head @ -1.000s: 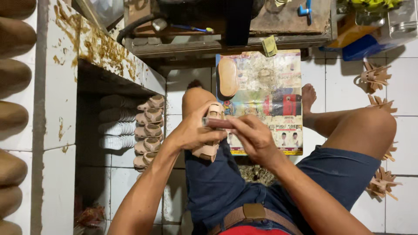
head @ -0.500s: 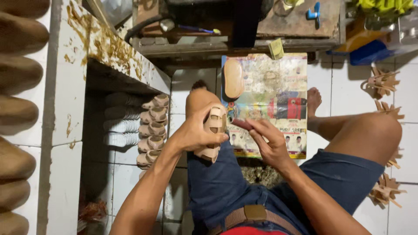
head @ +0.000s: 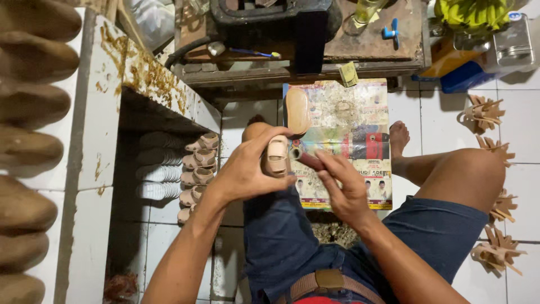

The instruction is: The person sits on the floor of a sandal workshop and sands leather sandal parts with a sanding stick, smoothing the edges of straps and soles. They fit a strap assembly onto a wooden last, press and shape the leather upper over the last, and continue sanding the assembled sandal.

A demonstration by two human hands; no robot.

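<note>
My left hand (head: 244,169) grips a small tan sandal (head: 277,156) on its last, held over my left knee. My right hand (head: 343,183) holds a dark reddish cylindrical tool (head: 306,159) whose end touches the sandal's side. Both hands are over my lap in dark blue shorts. A tan insole (head: 297,111) lies on a printed poster (head: 349,141) spread on the tiled floor ahead of my knees.
Finished small sandals (head: 198,169) stand stacked under a white tiled shelf (head: 84,129) at left. Wooden shoe lasts (head: 34,112) line the far left. A cluttered workbench (head: 315,50) stands ahead. Tan strap pieces (head: 495,169) lie on the floor at right.
The view has shifted slightly. My right hand has moved away from the sandal and come back, with the tool's end now against its side. The left hand keeps hold of the sandal.
</note>
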